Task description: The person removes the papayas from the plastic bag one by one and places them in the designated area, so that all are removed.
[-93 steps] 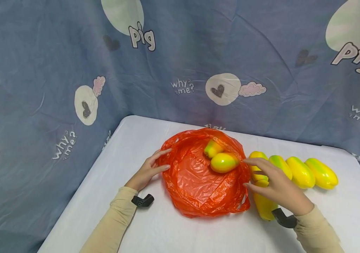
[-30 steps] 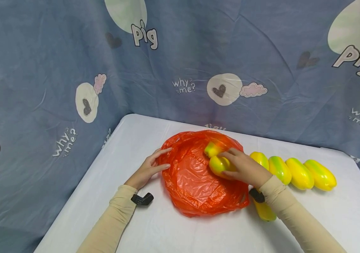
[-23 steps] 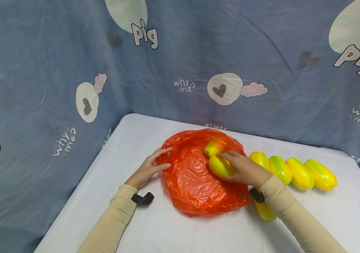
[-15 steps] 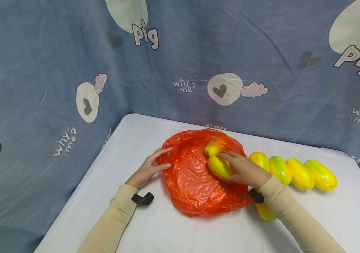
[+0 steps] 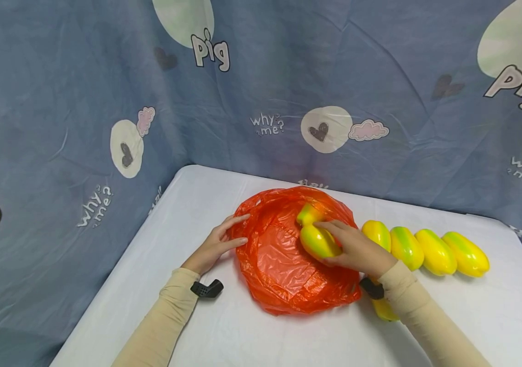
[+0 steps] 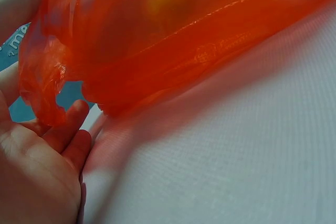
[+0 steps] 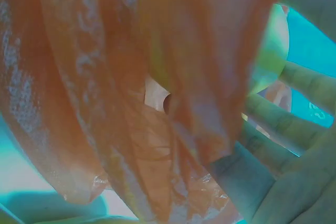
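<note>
An orange-red plastic bag (image 5: 279, 255) lies with its mouth spread wide on the white table. My right hand (image 5: 357, 250) reaches over the bag's right side and grips a yellow-green papaya (image 5: 318, 242) inside it, thumb on the near side and fingers on the far side. Behind that one, another papaya (image 5: 308, 215) rests against the bag's back wall, partly covered by red plastic. My left hand (image 5: 210, 250) stays at the bag's left rim, thumb and fingers fairly straight and apart. In the left wrist view, a loose bag handle (image 6: 47, 87) hangs against those fingers.
Right of the bag, papayas (image 5: 435, 252) lie side by side in a row. One more papaya (image 5: 385, 310) sits nearer, mostly hidden under the right wrist. A patterned blue cloth (image 5: 261, 92) hangs behind the white table (image 5: 238, 336).
My right hand has moved left from the bag's right rim into the bag and taken hold of the nearer papaya, which has turned and shifted slightly left. My left hand stays put.
</note>
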`<action>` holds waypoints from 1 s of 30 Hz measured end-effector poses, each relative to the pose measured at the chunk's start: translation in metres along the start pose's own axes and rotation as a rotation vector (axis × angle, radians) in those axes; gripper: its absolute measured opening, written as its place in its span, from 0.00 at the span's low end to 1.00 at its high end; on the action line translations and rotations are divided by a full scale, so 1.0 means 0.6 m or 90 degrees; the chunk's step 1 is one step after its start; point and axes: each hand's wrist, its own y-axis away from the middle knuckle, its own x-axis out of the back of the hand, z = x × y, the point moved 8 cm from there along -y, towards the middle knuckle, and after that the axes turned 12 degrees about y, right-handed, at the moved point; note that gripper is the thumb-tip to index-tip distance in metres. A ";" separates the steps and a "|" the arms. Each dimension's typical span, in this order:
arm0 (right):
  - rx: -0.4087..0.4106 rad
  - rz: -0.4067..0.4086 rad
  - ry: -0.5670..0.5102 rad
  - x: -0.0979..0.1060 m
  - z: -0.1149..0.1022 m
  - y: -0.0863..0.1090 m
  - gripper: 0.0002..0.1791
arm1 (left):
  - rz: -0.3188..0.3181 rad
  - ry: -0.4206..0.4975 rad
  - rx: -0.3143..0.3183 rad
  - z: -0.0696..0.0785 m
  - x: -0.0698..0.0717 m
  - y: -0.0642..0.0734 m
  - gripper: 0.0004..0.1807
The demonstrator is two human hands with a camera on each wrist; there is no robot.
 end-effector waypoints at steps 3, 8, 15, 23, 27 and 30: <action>-0.001 0.012 -0.018 0.004 0.000 0.005 0.44 | -0.003 0.003 0.000 0.000 -0.001 -0.001 0.33; -0.015 0.036 -0.053 0.013 0.006 0.015 0.47 | -0.004 0.005 0.001 0.002 -0.002 0.000 0.33; -0.036 0.064 -0.115 0.020 0.017 0.030 0.48 | -0.003 0.008 0.005 0.000 -0.001 -0.001 0.33; -0.054 0.101 -0.179 0.027 0.024 0.050 0.46 | -0.001 0.006 0.004 -0.001 -0.001 -0.002 0.33; -0.066 0.124 -0.176 0.032 0.027 0.061 0.46 | 0.001 0.005 0.002 -0.002 -0.001 -0.003 0.33; -0.078 0.139 -0.173 0.035 0.030 0.070 0.46 | 0.002 0.004 0.000 -0.002 -0.001 -0.003 0.33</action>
